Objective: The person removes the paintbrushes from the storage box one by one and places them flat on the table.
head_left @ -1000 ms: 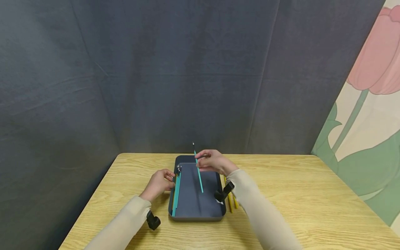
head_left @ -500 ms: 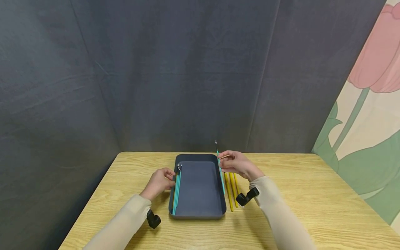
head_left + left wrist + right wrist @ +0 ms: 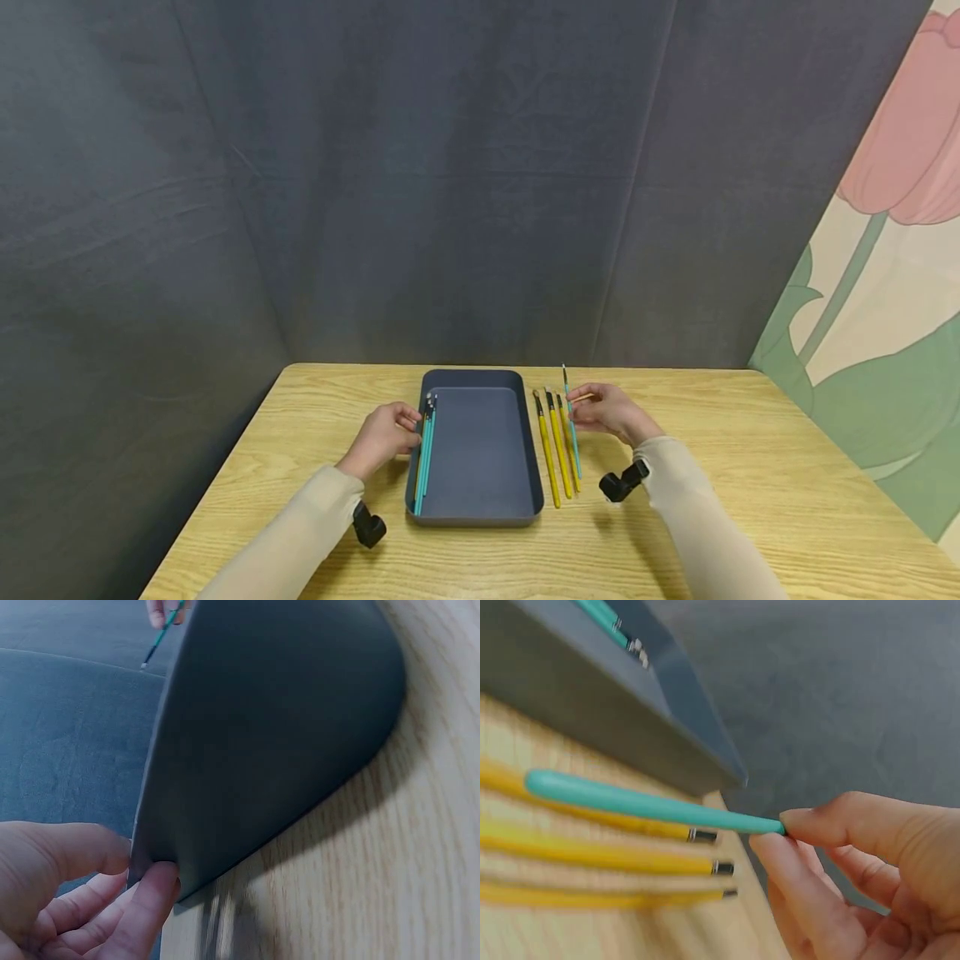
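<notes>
holds a teal paintbrush (image 3: 574,437) in the right hand (image 3: 606,412), just right of three yellow brushes (image 3: 558,446) lying on the wooden table (image 3: 765,450). points with the bristle end away from the person, toward the dark curtain (image 3: 450,167), and with the rounded butt toward the near side of the table. runs almost parallel to the yellow brushes along its length, with a slight lean to the left at the bristle end. in the right wrist view, slants across the yellow handles from butt at the left to fingertips at the right, hidden beyond the fingers. appears in the left wrist view past the tray rim as a short teal and dark length with a pale tip. cannot tell the exact height above the table

pinches the handle between right thumb and fingertips, nearly closed together. with the left hand (image 3: 382,433), grips the left wall of the dark tray (image 3: 483,450): thumb at the rim, fingertip against the outer face, narrowly apart. inside, along that wall, more teal brushes (image 3: 428,454), also bristles toward the curtain
</notes>
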`<action>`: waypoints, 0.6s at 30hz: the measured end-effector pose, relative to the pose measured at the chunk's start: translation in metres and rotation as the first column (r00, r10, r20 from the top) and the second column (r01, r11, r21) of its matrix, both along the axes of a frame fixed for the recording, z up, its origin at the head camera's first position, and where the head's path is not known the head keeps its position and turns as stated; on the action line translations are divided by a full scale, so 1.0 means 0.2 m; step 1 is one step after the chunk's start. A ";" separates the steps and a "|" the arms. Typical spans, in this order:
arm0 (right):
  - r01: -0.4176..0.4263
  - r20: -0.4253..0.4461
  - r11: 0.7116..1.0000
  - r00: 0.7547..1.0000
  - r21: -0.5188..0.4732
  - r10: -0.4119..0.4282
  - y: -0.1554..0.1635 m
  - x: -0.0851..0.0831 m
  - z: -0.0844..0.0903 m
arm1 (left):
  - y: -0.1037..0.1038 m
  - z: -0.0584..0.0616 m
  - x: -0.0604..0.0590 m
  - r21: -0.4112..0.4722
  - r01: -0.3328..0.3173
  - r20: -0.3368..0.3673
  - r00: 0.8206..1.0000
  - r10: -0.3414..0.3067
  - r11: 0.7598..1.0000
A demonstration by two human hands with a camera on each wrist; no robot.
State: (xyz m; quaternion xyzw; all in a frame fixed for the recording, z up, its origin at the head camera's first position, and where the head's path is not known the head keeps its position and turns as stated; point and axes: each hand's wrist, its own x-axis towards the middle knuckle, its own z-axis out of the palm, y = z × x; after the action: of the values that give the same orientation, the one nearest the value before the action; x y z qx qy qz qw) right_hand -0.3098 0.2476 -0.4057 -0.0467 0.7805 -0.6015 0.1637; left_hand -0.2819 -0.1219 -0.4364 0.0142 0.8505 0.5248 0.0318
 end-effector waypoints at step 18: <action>0.020 0.084 0.996 0.996 0.088 -0.028 0.07 -0.06 -0.14 | 0.00 0.00 -0.01 -0.012 -0.004 0.009 1.000 0.004 1.000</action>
State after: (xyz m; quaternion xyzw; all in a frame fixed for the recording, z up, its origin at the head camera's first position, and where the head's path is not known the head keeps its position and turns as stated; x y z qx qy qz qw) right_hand -0.3220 0.2619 -0.4347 -0.0044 0.7988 -0.5702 0.1916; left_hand -0.2832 -0.1226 -0.4372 0.0099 0.8536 0.5196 0.0348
